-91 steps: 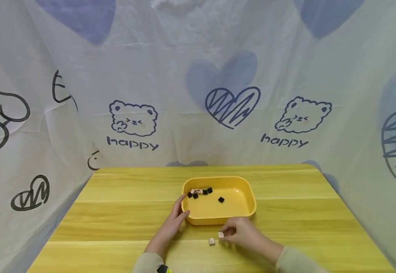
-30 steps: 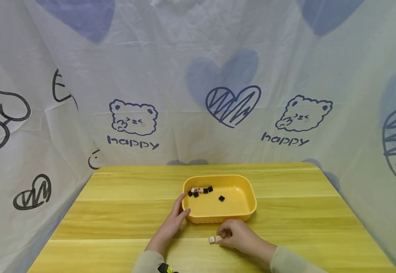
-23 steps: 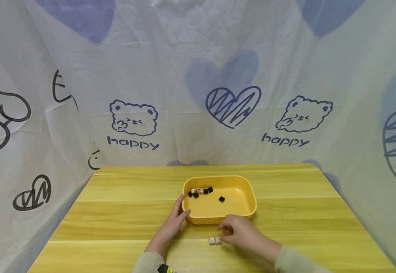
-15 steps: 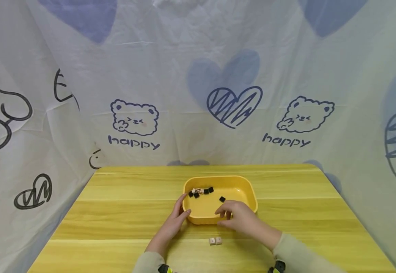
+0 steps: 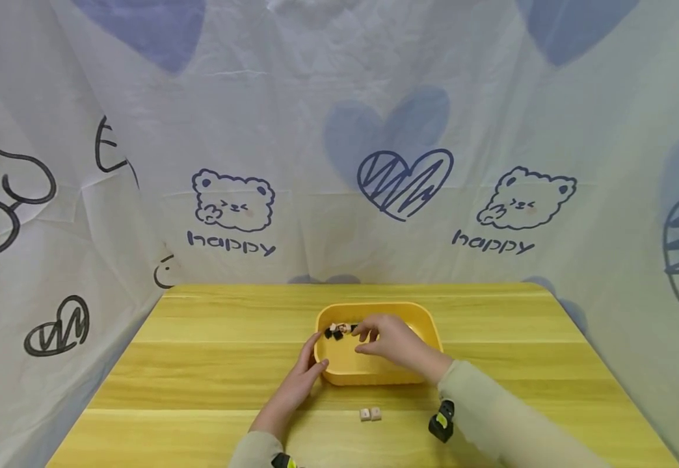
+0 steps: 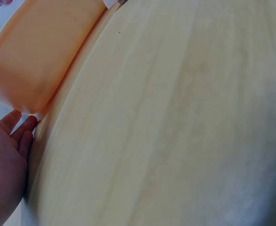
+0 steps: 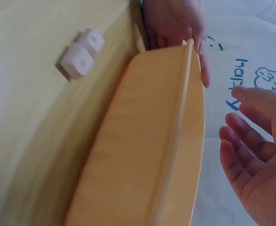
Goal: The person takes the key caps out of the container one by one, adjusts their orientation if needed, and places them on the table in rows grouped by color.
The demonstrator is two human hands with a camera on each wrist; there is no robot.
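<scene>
My left hand (image 5: pixel 296 385) holds the left end of the yellow plastic tray (image 5: pixel 369 378), its thumb at the near corner and its fingers along the outer wall. Over the tray hovers my right hand (image 5: pixel 397 343), fingers loosely bent and nothing between them; in the right wrist view the palm (image 7: pixel 265 188) shows bare. Black keycaps (image 5: pixel 337 335) and a few pale ones cluster at the tray's left end, partly hidden by the right hand. In front of the tray, two white keycaps (image 5: pixel 371 414) sit side by side on the table, their printed marks visible (image 7: pixel 79 61).
The yellow wood-grain table (image 5: pixel 199 364) reaches back to a white cloth (image 5: pixel 316 214) with blue hearts and bear drawings. Black devices with yellow-green marks are strapped at both wrists, such as the right wrist device (image 5: pixel 442 421).
My right hand has set the second white keycap against the first, let go, and moved forward and up over the tray. My left hand stays at the tray's left end.
</scene>
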